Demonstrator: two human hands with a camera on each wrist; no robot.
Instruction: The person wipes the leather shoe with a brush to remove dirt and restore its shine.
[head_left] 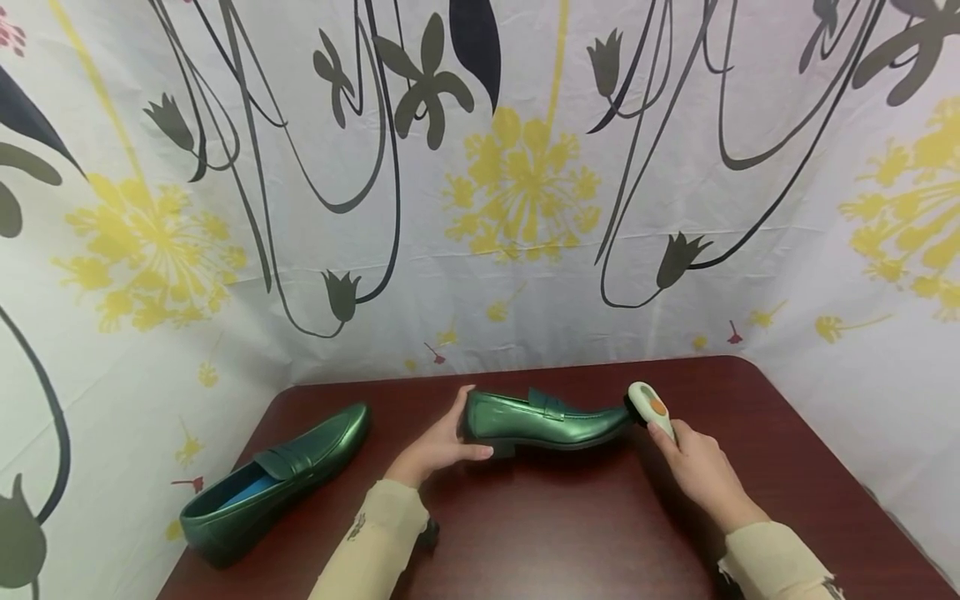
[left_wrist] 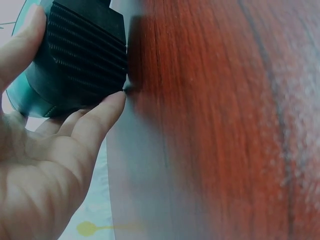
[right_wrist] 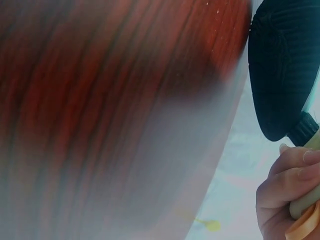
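A metallic green penny loafer (head_left: 555, 421) is held sideways over the table, toe to the right. My left hand (head_left: 441, 442) grips it round the heel, thumb on one side and fingers on the other; the ribbed black heel block (left_wrist: 87, 55) fills the upper left of the left wrist view. In my right hand (head_left: 701, 471) is a pale shoe brush (head_left: 651, 407) with an orange spot on its handle. Its dark bristles (right_wrist: 302, 129) are right at the toe, beside the black sole (right_wrist: 285, 65) in the right wrist view.
The matching green loafer (head_left: 300, 467), with a blue insole, stands at the left of the dark red wooden table (head_left: 570, 525). White cloth (head_left: 465, 317) with flower prints hangs behind the table and along both sides.
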